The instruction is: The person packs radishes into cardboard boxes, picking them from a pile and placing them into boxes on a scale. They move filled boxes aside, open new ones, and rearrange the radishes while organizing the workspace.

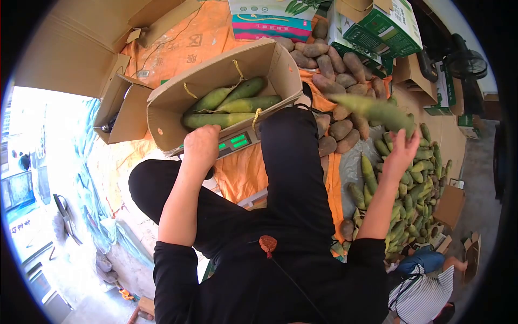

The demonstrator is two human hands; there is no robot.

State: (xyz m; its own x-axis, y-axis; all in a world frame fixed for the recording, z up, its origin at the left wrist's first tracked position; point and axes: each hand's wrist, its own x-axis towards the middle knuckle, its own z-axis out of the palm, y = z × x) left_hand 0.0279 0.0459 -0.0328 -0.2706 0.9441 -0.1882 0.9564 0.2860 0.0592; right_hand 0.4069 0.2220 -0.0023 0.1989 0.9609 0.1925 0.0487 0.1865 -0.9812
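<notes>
Head view. Nearest, at centre-left, the left hand (200, 144) is seen with fingers curled at the near edge of the cardboard box (283, 70); whether the edge or a radish tip is pinched cannot be told. A lit scale display (238, 141) is noted just beside it. At right, the right hand (402, 154) is closed on the thick lower-right end of the held radish (372, 108), which is blurred. Its long axis is slanted from upper left to lower right, so the thin free end is pointed leftward, toward the box. Relative to the left hand, the held radish lies well apart, to the right and slightly higher in the frame; the box, at upper centre-left, is touched by or nearest to the left hand. Inside it, several green radishes (253, 103) are laid roughly lengthwise. Beyond, brownish tubers (324, 65) are scattered at upper centre-right; a green radish heap (415, 197) is spread at right.
</notes>
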